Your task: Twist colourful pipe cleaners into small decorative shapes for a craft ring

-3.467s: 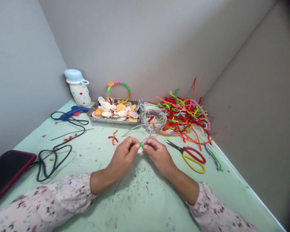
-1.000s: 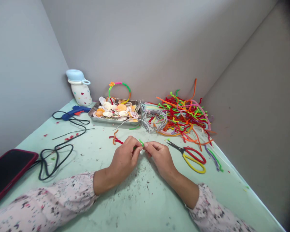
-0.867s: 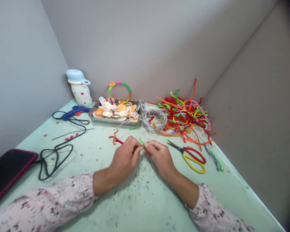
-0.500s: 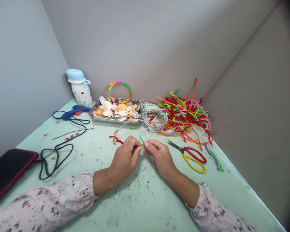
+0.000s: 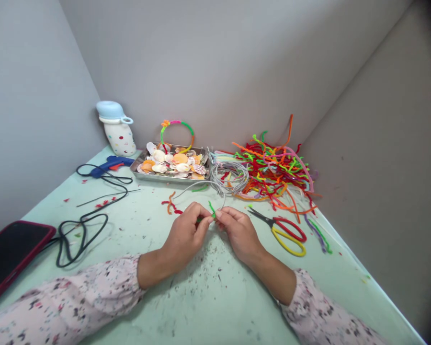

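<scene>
My left hand and my right hand meet over the middle of the table, thumbs and fingers closed in a pinch. Between them a short green pipe cleaner sticks up, its lower part hidden by the fingertips. A thin grey wire runs down to the right fingertips; whether the pipe cleaner is wound on it I cannot tell. Just beyond my left hand lie red and orange pipe-cleaner pieces. Scissors with red and yellow handles rest to the right of my right hand.
A metal tray of seashells stands at the back, with a colourful ring upright in it. Beside it are a coil of grey wire and heaped pipe cleaners. Leftward are a bottle, blue glue gun, black cord and phone.
The view has shifted very slightly. Both hands stay in place, pinching at the green pipe cleaner, whose tip leans a little differently.
</scene>
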Available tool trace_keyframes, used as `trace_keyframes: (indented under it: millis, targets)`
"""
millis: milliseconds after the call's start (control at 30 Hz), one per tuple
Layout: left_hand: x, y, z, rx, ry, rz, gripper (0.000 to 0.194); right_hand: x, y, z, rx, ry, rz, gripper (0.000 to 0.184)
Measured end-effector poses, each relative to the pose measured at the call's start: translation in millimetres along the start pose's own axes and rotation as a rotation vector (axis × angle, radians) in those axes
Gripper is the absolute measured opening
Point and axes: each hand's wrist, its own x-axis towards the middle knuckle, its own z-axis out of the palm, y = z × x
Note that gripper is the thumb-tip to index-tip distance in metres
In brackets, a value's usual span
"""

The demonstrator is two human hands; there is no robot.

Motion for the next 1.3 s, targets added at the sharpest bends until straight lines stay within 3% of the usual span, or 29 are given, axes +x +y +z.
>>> trace_keyframes:
  millis: [800, 1300]
  targets:
    - [-0.7, 1.2, 3.3, -0.052, -0.024, -0.031, 0.011, 1.7, 0.4, 0.1, 0.207, -0.083, 0.04, 0.017]
    - [-0.8, -0.9, 1.3, -0.036, -0.016, -0.009, 0.009, 3.2, -1.0, 2.2, 0.298, -0.057, 0.074, 0.019]
